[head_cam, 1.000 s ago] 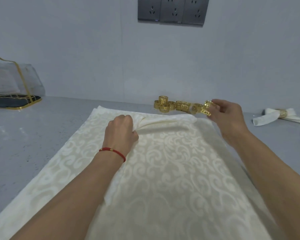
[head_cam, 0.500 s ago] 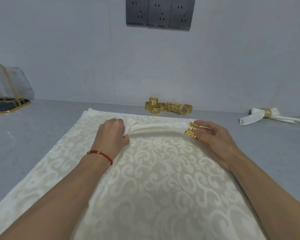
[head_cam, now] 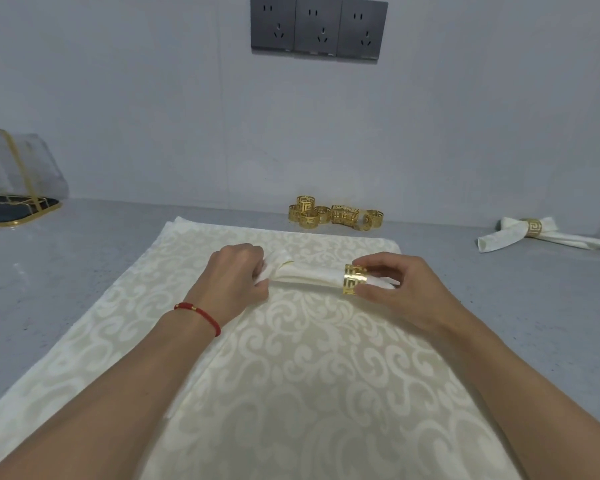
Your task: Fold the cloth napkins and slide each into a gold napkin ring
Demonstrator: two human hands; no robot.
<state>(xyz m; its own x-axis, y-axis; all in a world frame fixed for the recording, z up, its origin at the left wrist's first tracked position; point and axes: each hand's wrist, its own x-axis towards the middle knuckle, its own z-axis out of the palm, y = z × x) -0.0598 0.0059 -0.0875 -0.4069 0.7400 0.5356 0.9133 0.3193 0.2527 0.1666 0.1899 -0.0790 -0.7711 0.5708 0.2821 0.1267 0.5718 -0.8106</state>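
Nearest the front edge of the grey worktop (head_cam: 66, 271) lies a cream damask cloth w/ scroll pattern (head_cam: 291, 375), spread flat toward the back. Over its far half, left hand (head_cam: 238, 275) pinches one end of a rolled cream cloth napkin (head_cam: 309, 271); right hand (head_cam: 395, 289) grips a gold cut-out napkin ring (head_cam: 355, 279) already round the napkin's right end, not yet at the middle. Farther back, by the wall, a pile of spare gold rings (head_cam: 333, 216). Toward the back right corner, a finished ringed napkin (head_cam: 534, 232). So approx one done, one mid-slide, several rings left.
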